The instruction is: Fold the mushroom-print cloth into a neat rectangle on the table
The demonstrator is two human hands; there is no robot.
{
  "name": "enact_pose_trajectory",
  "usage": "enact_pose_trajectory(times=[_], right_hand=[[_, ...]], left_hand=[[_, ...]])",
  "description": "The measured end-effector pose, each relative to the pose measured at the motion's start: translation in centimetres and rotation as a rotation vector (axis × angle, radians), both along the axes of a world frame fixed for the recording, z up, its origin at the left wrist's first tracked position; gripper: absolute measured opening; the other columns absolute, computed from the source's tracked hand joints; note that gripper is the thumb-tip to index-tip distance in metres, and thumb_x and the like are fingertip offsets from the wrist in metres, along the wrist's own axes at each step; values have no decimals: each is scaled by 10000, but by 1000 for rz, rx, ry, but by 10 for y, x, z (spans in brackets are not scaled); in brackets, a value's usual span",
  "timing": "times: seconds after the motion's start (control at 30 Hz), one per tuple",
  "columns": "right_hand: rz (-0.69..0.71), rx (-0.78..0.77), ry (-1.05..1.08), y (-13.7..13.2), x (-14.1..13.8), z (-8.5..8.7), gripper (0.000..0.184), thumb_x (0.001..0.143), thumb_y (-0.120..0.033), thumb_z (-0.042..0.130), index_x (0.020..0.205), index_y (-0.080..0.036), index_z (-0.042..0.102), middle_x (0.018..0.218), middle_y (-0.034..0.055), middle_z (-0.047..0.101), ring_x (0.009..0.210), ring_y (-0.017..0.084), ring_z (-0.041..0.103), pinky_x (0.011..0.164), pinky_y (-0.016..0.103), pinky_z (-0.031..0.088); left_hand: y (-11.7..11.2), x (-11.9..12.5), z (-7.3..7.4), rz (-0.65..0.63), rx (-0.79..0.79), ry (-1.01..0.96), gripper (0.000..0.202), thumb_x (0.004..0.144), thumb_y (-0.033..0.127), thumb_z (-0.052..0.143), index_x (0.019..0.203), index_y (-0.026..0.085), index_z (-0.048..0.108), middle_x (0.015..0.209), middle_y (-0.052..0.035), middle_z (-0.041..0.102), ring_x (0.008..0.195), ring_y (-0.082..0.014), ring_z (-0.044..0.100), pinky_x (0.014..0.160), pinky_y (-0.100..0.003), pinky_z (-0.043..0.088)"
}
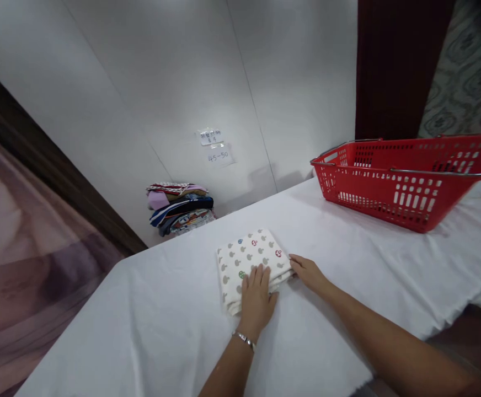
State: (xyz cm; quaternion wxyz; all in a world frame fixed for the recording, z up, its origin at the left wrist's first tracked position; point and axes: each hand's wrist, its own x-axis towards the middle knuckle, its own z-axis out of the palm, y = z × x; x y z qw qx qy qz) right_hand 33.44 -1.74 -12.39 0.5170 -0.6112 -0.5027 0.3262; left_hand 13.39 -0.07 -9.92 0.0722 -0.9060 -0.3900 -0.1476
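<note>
A folded white cloth printed with small grey, red, green and blue shapes lies on the white-covered table. My left hand, with a bracelet at the wrist, rests flat on the cloth's near edge, fingers stretched out together. My right hand touches the cloth's right corner with its fingertips, fingers extended and low against the table.
A red plastic shopping basket with metal handles stands at the table's back right. A stack of folded colourful clothes sits by the wall behind the table's far left corner. Paper labels are stuck on the wall.
</note>
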Motion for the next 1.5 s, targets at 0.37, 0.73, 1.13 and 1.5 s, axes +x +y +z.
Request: enact_pose_trajectory(times=[0.37,0.73,1.13,1.5], right_hand=[[183,-30,469,-5,-5,21,420,684,-247,539,1091,-218,635,863,-1,661,719,145,582,615,255,483],[190,-66,484,-8,-7,26,428,660,-209,551,1078,-216,646,864,-4,672,688,130,587,601,239,481],[116,-189,402,-7,1,18,408,721,-299,612,1106,-163,617,994,83,668,837,176,616,609,249,489],[182,-109,173,-6,-5,-1,296,735,-242,547,1004,-164,645,857,42,680,675,131,609,580,231,460]], left_hand=[[7,45,2,119,-31,80,733,687,-24,373,1383,200,322,1405,-82,388,1267,-232,354,1027,-465,298],[6,45,9,128,40,144,732,738,-19,352,1415,236,237,1318,-101,444,1132,-234,440,869,-386,425],[20,-58,38,-121,79,139,680,708,-52,385,1302,273,441,1248,-27,552,1170,-183,462,982,-331,370],[-7,-96,49,125,-272,-22,627,634,-17,387,1182,243,545,1274,-1,546,1255,-177,404,1095,-452,200]])
